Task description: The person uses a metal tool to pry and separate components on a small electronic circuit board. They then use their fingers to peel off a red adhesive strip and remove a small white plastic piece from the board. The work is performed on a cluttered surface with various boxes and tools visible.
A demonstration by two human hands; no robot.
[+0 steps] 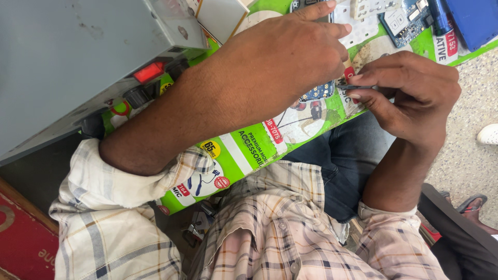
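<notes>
Pressing left hand [290, 52] flat on blue board [317, 92] at twelve o'clock on green mat [249, 150], steadying it. Pinching thin tool [365, 88] in right hand [410, 93], tip just right of board; fine aiming likely needed next.

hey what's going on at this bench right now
A person in a checked shirt sits with a green printed board across the lap as a work surface. The left hand presses down on a small blue circuit board, mostly hidden beneath it. The right hand pinches a thin metal tool pointed at the board's edge. A grey box with a red switch sits at the left; more boards lie at the top.
</notes>
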